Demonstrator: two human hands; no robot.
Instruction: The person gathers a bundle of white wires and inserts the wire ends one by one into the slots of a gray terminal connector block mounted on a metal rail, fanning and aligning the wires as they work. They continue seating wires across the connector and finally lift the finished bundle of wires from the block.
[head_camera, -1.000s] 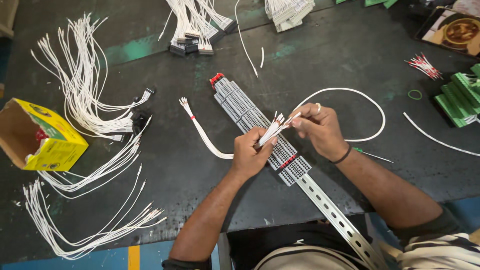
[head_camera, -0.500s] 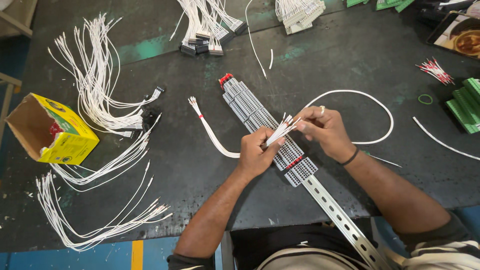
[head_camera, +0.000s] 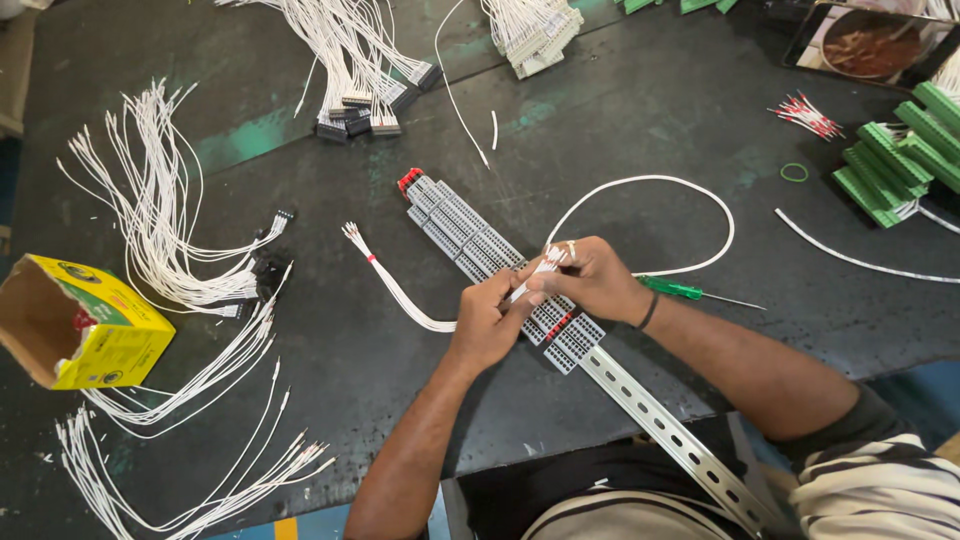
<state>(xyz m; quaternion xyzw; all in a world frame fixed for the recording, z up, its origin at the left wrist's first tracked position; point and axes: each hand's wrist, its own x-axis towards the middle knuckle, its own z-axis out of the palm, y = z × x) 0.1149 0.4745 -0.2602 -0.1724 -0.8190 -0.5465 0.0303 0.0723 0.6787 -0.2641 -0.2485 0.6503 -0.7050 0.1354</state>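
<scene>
Both hands meet over the long row of grey plastic terminal blocks (head_camera: 480, 250) clipped onto a perforated silver metal rail (head_camera: 670, 440), which lies slanted across the dark, scuffed table (head_camera: 640, 120). The left hand (head_camera: 487, 322) is closed around the fanned end of a thick white cable with several thin white cores (head_camera: 545, 262), pinching the cores just above the near end of the block row. The right hand (head_camera: 592, 280) is also closed, its fingertips (head_camera: 540, 285) gripping one of those cores right beside the left thumb; a dark band circles its wrist.

From the hands the white cable runs two ways: one stretch loops in a wide arc to the right of the block row, and the other curves left of it to a loose frayed tip marked with a red ring (head_camera: 358, 240). A small red end piece (head_camera: 409, 180) caps the far end of the block row. Just right of the block row, past the right wrist, lies a screwdriver with a green handle (head_camera: 672, 289).

Well left of the block row, bundles of thin white wires with black connectors (head_camera: 160, 230) spread out, and beyond them sits an open yellow cardboard box (head_camera: 85, 325). Far right of the block row, a stack of green plastic connector strips (head_camera: 890, 160) rests near the table edge.
</scene>
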